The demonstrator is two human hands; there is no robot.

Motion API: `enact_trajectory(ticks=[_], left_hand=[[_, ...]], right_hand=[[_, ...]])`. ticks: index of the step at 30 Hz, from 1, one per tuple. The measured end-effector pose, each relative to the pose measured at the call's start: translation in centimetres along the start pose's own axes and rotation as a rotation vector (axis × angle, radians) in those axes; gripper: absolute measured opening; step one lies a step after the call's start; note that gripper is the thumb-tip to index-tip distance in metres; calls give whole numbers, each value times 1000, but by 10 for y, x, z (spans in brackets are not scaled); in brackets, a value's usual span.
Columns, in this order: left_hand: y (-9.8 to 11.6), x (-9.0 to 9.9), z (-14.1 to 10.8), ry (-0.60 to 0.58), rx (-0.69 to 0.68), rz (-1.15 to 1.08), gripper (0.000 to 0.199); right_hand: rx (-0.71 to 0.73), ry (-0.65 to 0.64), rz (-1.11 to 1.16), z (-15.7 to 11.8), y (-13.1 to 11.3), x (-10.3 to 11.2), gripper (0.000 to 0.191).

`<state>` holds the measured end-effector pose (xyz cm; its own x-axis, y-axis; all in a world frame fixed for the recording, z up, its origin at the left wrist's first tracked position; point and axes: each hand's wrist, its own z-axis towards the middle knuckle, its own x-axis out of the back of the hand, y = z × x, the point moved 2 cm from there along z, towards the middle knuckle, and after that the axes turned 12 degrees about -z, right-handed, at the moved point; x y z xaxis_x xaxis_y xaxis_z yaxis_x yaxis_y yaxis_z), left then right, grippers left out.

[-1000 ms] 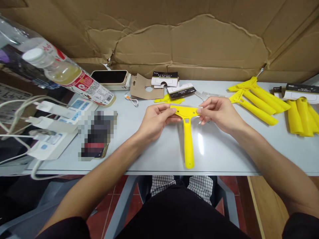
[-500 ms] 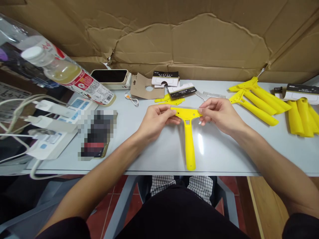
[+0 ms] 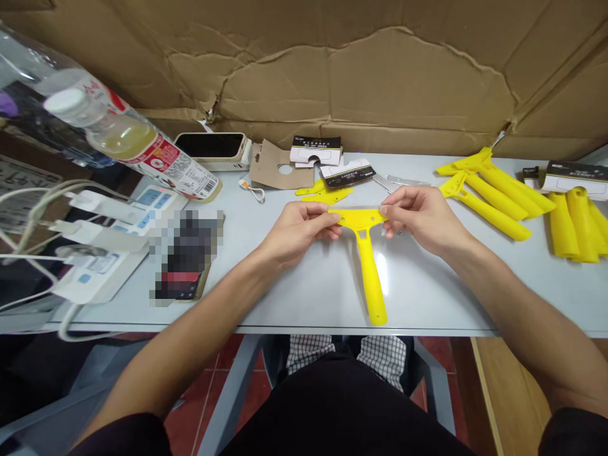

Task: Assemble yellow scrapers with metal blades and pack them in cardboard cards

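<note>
The glossy pale table [image 3: 294,297] spans the middle of the frame, backed across the top by a creased cardboard panel [image 3: 275,82]. Red floor tiles [image 3: 202,392] show at lower left. A power strip [image 3: 85,290] with white plugs occupies the left side.

A phone [image 3: 202,278] at centre left is largely masked by pixelation. The yellow tubes [image 3: 582,221] are cut off by the right edge. The fingers cover both ends of the yellow scraper head; the far fingertips are hidden.

The yellow T-shaped scraper [image 3: 367,259] is at frame centre, its handle angled toward the lower right. The left hand [image 3: 299,234] pinches the head's left end between thumb and fingers; the right hand [image 3: 420,218] pinches the right end. Both forearms converge from the lower corners.
</note>
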<state>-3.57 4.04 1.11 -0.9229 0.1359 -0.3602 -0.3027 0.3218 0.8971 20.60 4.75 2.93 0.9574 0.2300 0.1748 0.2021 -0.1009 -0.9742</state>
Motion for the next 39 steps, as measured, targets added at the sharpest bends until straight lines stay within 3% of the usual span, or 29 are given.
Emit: enact_trajectory(ticks=[6,9,11,14,16,19,22,26,33,39], left_hand=[[2,-1,-3,34,-46,60,13],[3,0,-3,39,-52,78,15],[3,1,-2,46,-48,77,15],[1,3,0,59,-42,52,14],[0,4,1,69,-38,33,14],[-2,5,2,89,-31,22,14],[-3,6,2,104,-26,23,14],[-3,5,1,124,-23,29,12],[-4,5,1,117,-10,53,13],[-3,4,0,120,-4,53,13]], right_hand=[[-23,-77,8,1,2,-2,46],[-11,-46,-66,1,-4,5,51],[39,44,-252,1,-12,21,47],[168,184,-718,0,-23,58,28],[242,142,-1014,2,-24,80,14],[233,-46,-1209,6,-13,96,8],[216,-177,-1266,9,-3,91,18],[247,-198,-1302,9,-1,77,23],[287,-129,-1302,7,-8,67,27],[258,-57,-1298,10,1,61,25]])
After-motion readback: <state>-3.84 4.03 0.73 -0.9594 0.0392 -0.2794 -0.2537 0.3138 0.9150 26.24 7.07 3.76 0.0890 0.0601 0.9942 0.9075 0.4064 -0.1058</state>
